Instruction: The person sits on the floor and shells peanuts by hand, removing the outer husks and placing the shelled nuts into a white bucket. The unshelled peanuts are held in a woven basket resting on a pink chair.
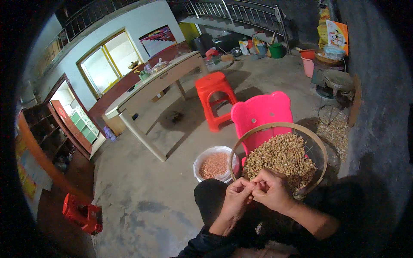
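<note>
My left hand (237, 196) and my right hand (272, 192) meet above the near rim of a round sieve (323, 151). Fingertips and thumbs are pinched together; whatever small thing lies between them is hidden by the fingers. Unshelled peanuts (279, 158) are heaped in the sieve, which rests on a bright pink plastic chair (263, 111). Left of the sieve, a white bucket (196, 167) with a plastic liner holds shelled pinkish peanuts (214, 165).
Beyond the chair is a red plastic stool (214, 96). A long table (158, 79) stands farther left. Shell litter (334, 132) covers the floor by the right wall. Another red stool (82, 214) is at lower left.
</note>
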Action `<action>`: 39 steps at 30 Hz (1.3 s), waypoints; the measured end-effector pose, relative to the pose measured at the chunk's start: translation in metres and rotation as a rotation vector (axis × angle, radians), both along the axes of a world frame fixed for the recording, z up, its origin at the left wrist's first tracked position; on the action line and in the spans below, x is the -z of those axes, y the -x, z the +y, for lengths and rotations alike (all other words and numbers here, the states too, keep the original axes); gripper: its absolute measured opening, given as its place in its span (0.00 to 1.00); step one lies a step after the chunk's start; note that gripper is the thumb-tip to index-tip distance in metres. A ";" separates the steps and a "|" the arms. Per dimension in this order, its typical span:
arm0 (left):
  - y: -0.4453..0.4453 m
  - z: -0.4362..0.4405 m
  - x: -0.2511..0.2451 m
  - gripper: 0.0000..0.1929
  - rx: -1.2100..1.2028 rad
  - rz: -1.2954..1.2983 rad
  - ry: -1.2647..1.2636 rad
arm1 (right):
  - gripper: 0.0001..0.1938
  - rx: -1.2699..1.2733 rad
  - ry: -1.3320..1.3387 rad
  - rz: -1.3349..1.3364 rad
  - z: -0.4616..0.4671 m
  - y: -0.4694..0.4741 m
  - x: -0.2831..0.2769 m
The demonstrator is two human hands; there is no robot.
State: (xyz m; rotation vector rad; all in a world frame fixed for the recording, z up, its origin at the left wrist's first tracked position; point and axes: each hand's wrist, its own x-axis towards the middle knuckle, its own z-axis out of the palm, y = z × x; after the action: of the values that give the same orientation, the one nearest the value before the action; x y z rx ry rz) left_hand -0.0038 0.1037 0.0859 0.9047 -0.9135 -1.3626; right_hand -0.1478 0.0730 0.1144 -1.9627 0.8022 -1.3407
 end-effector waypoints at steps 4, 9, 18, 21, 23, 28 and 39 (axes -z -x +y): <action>0.001 0.001 -0.016 0.08 -0.067 -0.156 0.066 | 0.03 -0.165 -0.114 -0.220 -0.008 -0.001 0.000; -0.017 -0.015 -0.044 0.10 0.001 -0.402 -0.007 | 0.03 -0.265 -0.146 -0.126 -0.035 0.001 -0.008; -0.009 -0.067 -0.041 0.16 0.167 -0.260 -0.133 | 0.03 -0.365 -0.367 -0.220 -0.099 0.009 0.000; 0.000 -0.090 -0.024 0.17 0.249 -0.017 -0.238 | 0.03 -0.416 -0.552 -0.214 -0.120 0.025 0.008; 0.005 -0.104 -0.009 0.18 0.281 0.085 -0.266 | 0.04 -0.468 -0.695 -0.282 -0.131 0.031 0.017; 0.006 -0.119 0.018 0.18 0.296 0.153 -0.428 | 0.05 -0.448 -0.825 -0.290 -0.146 0.034 0.042; 0.004 -0.129 0.044 0.15 0.176 -0.133 -0.333 | 0.05 -0.370 -1.027 -0.221 -0.154 0.026 0.067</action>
State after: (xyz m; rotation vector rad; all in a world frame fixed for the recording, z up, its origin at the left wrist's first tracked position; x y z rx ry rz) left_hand -0.0077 -0.0250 0.0421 1.2011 -0.8975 -1.6530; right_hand -0.1742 -0.0815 0.0471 -1.0486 0.7488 -0.6702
